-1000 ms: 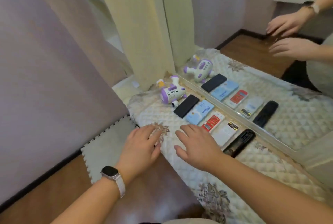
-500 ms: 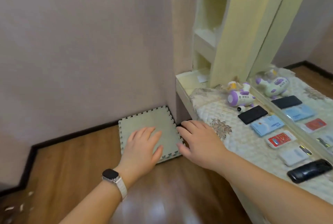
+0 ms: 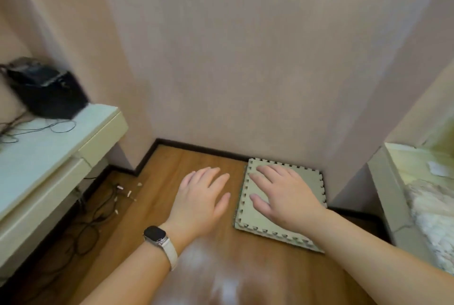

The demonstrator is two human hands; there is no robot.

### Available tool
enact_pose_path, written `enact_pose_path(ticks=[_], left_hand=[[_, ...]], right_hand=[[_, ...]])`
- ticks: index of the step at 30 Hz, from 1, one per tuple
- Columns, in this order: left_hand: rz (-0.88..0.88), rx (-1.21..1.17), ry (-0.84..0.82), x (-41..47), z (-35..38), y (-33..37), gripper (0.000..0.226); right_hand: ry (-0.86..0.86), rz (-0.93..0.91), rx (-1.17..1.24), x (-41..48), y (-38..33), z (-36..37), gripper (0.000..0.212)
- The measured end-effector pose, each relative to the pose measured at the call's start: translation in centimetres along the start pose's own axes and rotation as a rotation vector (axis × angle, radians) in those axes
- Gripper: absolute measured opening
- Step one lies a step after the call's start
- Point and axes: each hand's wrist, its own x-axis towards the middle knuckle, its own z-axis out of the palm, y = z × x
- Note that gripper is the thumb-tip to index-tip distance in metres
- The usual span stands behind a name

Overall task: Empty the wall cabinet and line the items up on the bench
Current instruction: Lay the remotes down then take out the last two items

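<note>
My left hand (image 3: 201,196), with a watch on its wrist, hovers palm down over the wooden floor, fingers apart and holding nothing. My right hand (image 3: 285,194) is held the same way above a pale foam floor tile (image 3: 260,226), also with nothing in it. Only a corner of the quilted bench (image 3: 427,209) shows at the right edge. The lined-up items and the wall cabinet are out of view.
A plain wall (image 3: 245,59) fills the view ahead. At the left stands a pale desk (image 3: 49,155) with a black device (image 3: 46,93) and thin cables on it. More cables (image 3: 98,209) and small plugs lie on the floor beneath it.
The view has swung left, away from the bench and its row of items, toward the wall and the desk. Both hands stayed open in front of me and now hover over the floor.
</note>
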Motion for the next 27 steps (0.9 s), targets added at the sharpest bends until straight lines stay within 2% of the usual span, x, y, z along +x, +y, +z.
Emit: enact_pose_path(ticks=[5, 13, 18, 23, 27], left_hand=[[-0.138, 0.046, 0.032, -1.1, -1.3, -4.7, 0.044], [-0.364, 0.188, -0.013, 1.4, -1.7, -9.0, 0.047], [-0.478, 0.265, -0.033, 8.0, -1.6, -11.2, 0.047], [-0.513, 0.336, 0.052, 15.7, -1.8, -13.2, 0.045], [-0.538, 0.396, 0.084, 18.7, -2.6, -14.7, 0.044]], right_hand=[[-0.002, -0.155, 0.023, 5.4, -2.5, 1.3, 0.048], [-0.004, -0.367, 0.114, 16.0, -2.1, 5.5, 0.049], [-0.015, -0.473, 0.183, 24.3, 0.4, 6.5, 0.051], [0.042, -0.573, 0.193, 32.2, 4.0, 5.8, 0.050], [0.099, -0.663, 0.196, 37.2, 5.0, 5.7, 0.048]])
